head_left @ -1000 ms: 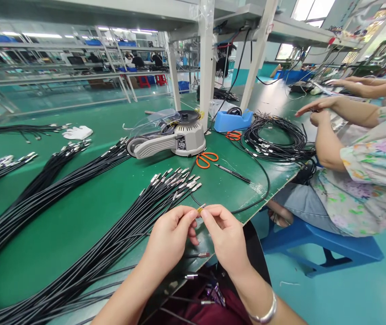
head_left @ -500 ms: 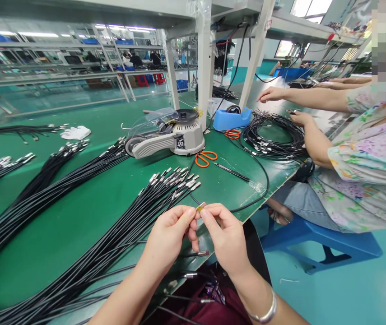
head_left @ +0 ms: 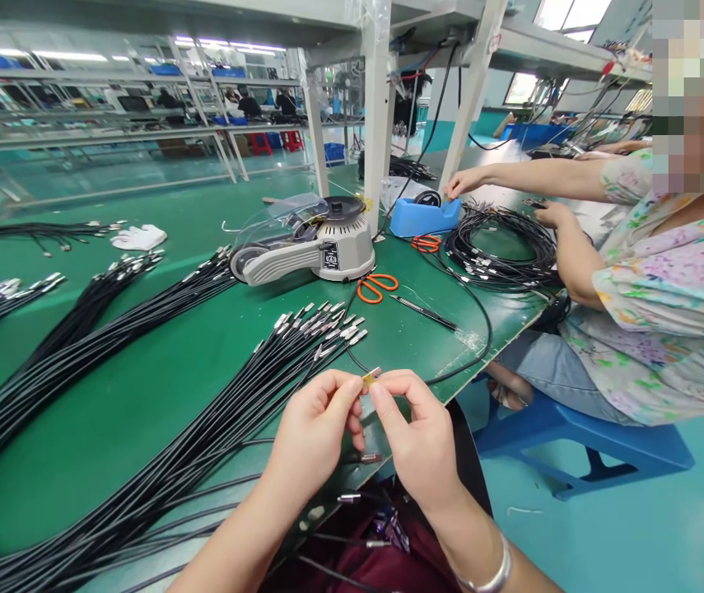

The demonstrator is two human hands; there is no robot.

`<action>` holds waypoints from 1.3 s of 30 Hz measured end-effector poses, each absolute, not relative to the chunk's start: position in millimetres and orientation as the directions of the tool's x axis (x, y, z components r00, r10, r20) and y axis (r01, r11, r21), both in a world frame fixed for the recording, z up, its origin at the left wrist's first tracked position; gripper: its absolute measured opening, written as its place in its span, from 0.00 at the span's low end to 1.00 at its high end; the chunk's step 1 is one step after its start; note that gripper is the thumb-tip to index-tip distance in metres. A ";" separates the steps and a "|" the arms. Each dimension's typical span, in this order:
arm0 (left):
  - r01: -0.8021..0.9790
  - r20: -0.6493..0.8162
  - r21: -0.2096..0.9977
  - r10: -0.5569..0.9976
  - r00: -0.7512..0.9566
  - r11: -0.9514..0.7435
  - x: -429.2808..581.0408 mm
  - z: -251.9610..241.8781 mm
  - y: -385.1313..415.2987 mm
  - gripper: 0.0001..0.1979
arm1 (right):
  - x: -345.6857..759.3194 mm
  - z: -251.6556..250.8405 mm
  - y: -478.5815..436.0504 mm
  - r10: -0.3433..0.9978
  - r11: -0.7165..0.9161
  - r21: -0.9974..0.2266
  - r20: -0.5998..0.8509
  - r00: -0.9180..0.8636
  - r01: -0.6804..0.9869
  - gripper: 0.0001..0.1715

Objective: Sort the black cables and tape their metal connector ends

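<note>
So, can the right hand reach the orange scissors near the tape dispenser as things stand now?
Probably yes. The orange scissors lie in the open on the green table, with nothing over them. But the right hand is pinching a small yellow-tipped connector with the left hand.

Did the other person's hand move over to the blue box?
Yes. The co-worker's hand reached left along the table and now touches the blue tape holder.

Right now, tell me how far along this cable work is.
Looks done: nothing can be told for sure; the bundle of black cables on the green table shows bare metal tips. In hand: left hand and right hand pinch one cable end with a yellow piece on it. Left: probably that bundle, the other bundles farther left and loose ends at the lap.
</note>
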State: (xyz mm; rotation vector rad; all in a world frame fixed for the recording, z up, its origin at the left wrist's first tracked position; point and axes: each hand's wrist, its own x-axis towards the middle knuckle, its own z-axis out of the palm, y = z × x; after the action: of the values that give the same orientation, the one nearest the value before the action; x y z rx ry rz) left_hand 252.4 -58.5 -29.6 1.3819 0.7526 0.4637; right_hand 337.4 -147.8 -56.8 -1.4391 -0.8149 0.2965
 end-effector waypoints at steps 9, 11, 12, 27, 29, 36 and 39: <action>0.153 0.199 0.889 0.666 0.719 -0.431 247.4 -28.6 -59.4 0.05 | 342.4 -56.7 -157.0 0.663 0.176 -0.974 0.226 0.714 0.144 0.05; 0.142 0.378 0.780 0.639 0.670 -0.610 247.9 -35.2 -61.1 0.05 | 340.3 -58.2 -159.2 0.656 0.198 -0.977 0.191 0.731 0.078 0.05; 0.145 0.434 0.735 0.624 0.650 -0.662 248.2 -38.6 -61.8 0.05 | 339.1 -58.7 -159.9 0.650 0.214 -0.976 0.171 0.741 0.038 0.05; 0.109 0.619 0.539 0.481 0.621 -0.835 243.2 -46.0 -66.7 0.08 | 334.8 -50.7 -151.6 0.679 0.237 -0.957 0.039 0.733 -0.168 0.05; 0.095 0.626 0.510 0.445 0.641 -0.855 242.5 -45.7 -65.6 0.09 | 335.1 -49.3 -151.5 0.677 0.228 -0.960 0.037 0.735 -0.162 0.05; 0.095 0.669 0.424 0.382 0.637 -0.901 241.4 -46.2 -65.8 0.14 | 335.6 -48.0 -151.2 0.673 0.198 -0.972 0.042 0.738 -0.125 0.05; 0.100 0.668 0.425 0.387 0.636 -0.899 241.2 -45.9 -66.1 0.14 | 336.1 -48.3 -151.0 0.678 0.200 -0.970 0.038 0.734 -0.135 0.05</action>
State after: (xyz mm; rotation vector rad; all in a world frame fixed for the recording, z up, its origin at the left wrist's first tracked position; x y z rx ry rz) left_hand 241.2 -66.1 -45.9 2.5097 0.3882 1.1431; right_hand 336.1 -151.0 -48.3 -1.2496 -0.5248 0.6057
